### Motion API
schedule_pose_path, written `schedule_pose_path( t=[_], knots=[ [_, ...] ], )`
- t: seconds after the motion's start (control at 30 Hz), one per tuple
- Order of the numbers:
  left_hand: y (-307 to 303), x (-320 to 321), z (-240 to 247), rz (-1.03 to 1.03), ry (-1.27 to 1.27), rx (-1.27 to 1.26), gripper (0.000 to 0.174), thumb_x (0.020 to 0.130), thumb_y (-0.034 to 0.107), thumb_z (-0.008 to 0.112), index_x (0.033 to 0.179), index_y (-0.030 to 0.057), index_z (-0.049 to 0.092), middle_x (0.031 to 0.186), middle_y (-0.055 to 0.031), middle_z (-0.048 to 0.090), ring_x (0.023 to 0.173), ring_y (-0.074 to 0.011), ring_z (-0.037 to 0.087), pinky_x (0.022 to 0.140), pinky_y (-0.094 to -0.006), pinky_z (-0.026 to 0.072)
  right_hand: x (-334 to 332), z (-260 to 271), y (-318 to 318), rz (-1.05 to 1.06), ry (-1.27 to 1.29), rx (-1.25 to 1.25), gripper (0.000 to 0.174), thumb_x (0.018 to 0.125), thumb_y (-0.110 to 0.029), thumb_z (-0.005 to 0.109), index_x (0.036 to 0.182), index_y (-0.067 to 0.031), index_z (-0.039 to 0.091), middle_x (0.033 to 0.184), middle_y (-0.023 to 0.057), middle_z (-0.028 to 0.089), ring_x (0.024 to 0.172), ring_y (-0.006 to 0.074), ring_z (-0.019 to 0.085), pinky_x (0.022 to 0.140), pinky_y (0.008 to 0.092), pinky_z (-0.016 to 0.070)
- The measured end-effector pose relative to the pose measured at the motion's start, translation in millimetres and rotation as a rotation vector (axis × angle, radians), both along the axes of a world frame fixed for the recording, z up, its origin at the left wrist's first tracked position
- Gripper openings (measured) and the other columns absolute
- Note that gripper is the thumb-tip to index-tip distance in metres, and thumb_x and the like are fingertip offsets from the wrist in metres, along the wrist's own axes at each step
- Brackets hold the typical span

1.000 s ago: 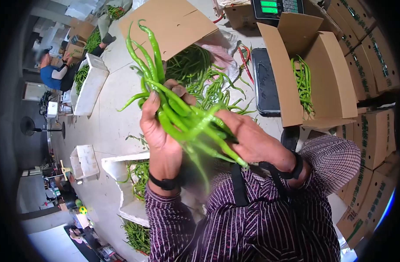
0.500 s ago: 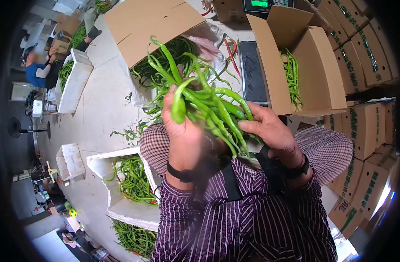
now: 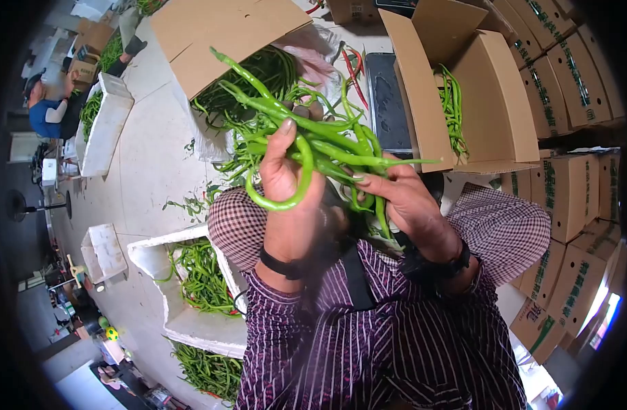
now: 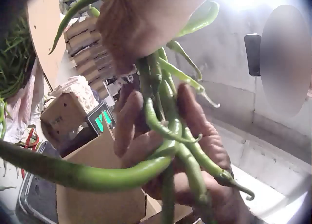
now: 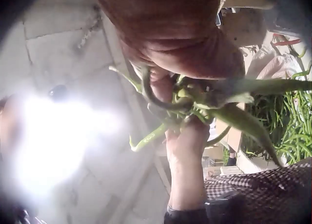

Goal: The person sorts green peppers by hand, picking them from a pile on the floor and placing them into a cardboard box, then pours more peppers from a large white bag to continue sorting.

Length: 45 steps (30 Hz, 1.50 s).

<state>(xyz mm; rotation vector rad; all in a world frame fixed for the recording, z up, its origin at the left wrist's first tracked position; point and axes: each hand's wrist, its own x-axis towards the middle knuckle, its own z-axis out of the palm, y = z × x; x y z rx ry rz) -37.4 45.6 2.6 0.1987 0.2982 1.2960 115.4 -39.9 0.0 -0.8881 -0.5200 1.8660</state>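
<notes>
Centre of the head view, and here's a loose bunch of long green chili peppers (image 3: 317,128) spanning both hands! The left hand (image 3: 278,179) has its thumb pressed across the near side with fingertips showing behind, so the peppers lie gripped between them, stems and tips poking up and left past the thumb. One curled pepper (image 3: 307,171) loops down in front of that palm. Over to the right hand (image 3: 416,205): fingers bent, thumb on the bunch's lower right end, peppers pinched between, one tip stretching out rightward above the knuckles. Upper right, an open cardboard box (image 3: 512,102) holds more peppers beside a dark scale platform (image 3: 389,102); lower left, a white foam box (image 3: 190,335) holds another heap.
</notes>
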Motion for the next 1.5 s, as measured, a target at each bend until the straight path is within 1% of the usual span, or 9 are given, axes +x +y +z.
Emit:
schedule_pose_path(
  t=[0.27,0.43,0.63,0.8,0.87,1.0,1.2,1.3,1.5],
  knots=[
    [0,-6,7,0.059,0.089,-0.003,0.021,0.090,0.014,0.056,0.107,0.0013,0.059,0.102,-0.0144,0.063,0.103,-0.0285,0.058,0.094,-0.0477,0.0460,22,12,-4,-0.161,0.245,-0.155,0.036,0.097,-0.008,0.043,0.131,0.0048,0.042,0.116,0.0160,0.058,0.094,0.0219,0.061,0.079,0.0342,0.0531],
    [9,-18,2,0.079,0.079,0.044,0.028,0.095,0.025,0.049,0.105,0.0005,0.057,0.092,-0.0109,0.060,0.093,-0.0327,0.056,0.086,-0.0451,0.0476,46,-4,-15,-0.016,0.325,-0.058,0.042,0.095,-0.013,0.048,0.132,0.0053,0.039,0.113,0.0164,0.057,0.093,0.0229,0.061,0.081,0.0350,0.0525],
    [7,-10,7,0.061,0.041,0.071,0.025,0.092,0.017,0.054,0.110,0.0004,0.055,0.093,-0.0081,0.058,0.090,-0.0179,0.056,0.091,-0.0402,0.0451,43,1,-25,-0.012,0.321,-0.049,0.048,0.088,-0.012,0.054,0.132,0.0013,0.040,0.113,0.0127,0.056,0.097,0.0186,0.057,0.083,0.0296,0.0487],
    [14,-25,6,0.085,0.080,0.117,0.027,0.091,0.018,0.056,0.111,-0.0004,0.054,0.091,-0.0066,0.058,0.087,-0.0195,0.057,0.089,-0.0413,0.0461,57,-7,-38,-0.089,0.260,-0.195,0.046,0.087,-0.015,0.055,0.129,-0.0033,0.043,0.108,0.0137,0.057,0.088,0.0179,0.059,0.075,0.0288,0.0495],
    [16,-31,8,0.099,0.021,0.060,0.026,0.091,0.022,0.056,0.106,-0.0001,0.056,0.091,-0.0079,0.060,0.088,-0.0231,0.057,0.086,-0.0430,0.0474,70,-32,-42,0.002,0.761,0.073,0.046,0.087,-0.018,0.056,0.128,-0.0047,0.042,0.104,0.0155,0.058,0.076,0.0183,0.059,0.068,0.0290,0.0497],
    [17,-41,4,0.193,0.266,0.053,0.024,0.093,0.022,0.054,0.098,-0.0007,0.059,0.092,-0.0113,0.063,0.090,-0.0285,0.059,0.083,-0.0435,0.0491,71,17,-49,-0.212,0.227,-0.069,0.048,0.086,-0.018,0.056,0.129,-0.0017,0.040,0.099,0.0161,0.057,0.060,0.0129,0.052,0.054,0.0265,0.0452],
    [20,-62,11,0.301,0.432,0.086,0.024,0.093,0.022,0.054,0.096,-0.0012,0.059,0.091,-0.0143,0.064,0.088,-0.0296,0.061,0.079,-0.0470,0.0509,82,24,-54,-0.104,0.573,0.064,0.049,0.090,-0.015,0.053,0.134,-0.0013,0.037,0.107,0.0165,0.057,0.076,0.0139,0.058,0.063,0.0222,0.0486],
    [18,-57,19,0.471,0.538,0.047,0.022,0.092,0.022,0.056,0.095,0.0003,0.058,0.087,-0.0129,0.062,0.081,-0.0265,0.061,0.075,-0.0421,0.0508,92,27,-60,-0.258,0.425,-0.034,0.056,0.090,-0.016,0.055,0.139,-0.0035,0.033,0.108,0.0141,0.057,0.085,0.0157,0.061,0.069,0.0240,0.0518],
    [-5,-14,30,0.300,0.763,0.067,0.018,0.087,0.019,0.063,0.096,0.0064,0.054,0.084,-0.0025,0.056,0.076,-0.0141,0.051,0.071,-0.0275,0.0417,78,31,-55,-0.256,0.136,0.130,0.060,0.090,-0.010,0.055,0.144,-0.0050,0.031,0.117,0.0087,0.056,0.086,0.0119,0.056,0.078,0.0253,0.0479]
  ],
)
